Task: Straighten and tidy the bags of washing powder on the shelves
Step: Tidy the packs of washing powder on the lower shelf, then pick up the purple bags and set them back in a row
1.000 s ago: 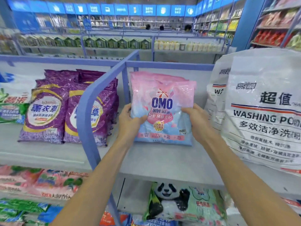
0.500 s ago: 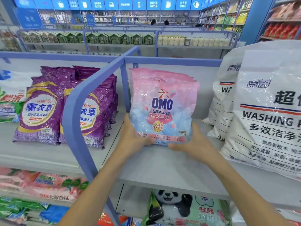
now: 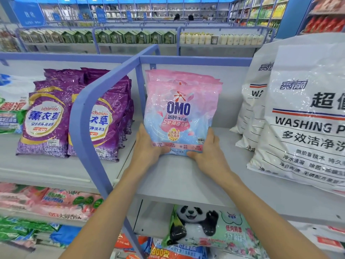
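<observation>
A pink and blue OMO bag (image 3: pixel 179 113) stands upright on the grey shelf (image 3: pixel 179 180), at the front of a short row of like bags against the back panel. My left hand (image 3: pixel 147 148) grips its lower left corner. On the lower right corner, my right hand (image 3: pixel 209 152) holds it with the thumb under the bottom edge. Purple lavender bags (image 3: pixel 46 120) stand in rows in the bay to the left. Big white washing powder sacks (image 3: pixel 306 118) lean at the right.
A blue tubular divider (image 3: pixel 84 116) separates the two bays, close to my left forearm. A panda-printed bag (image 3: pixel 209 227) lies on the shelf below, with pink and green bags (image 3: pixel 56 200) at lower left. More aisles of goods stand behind.
Both hands have slid from the sides of the OMO bag down to its bottom corners. The bag now stands more upright and squarer on the shelf.
</observation>
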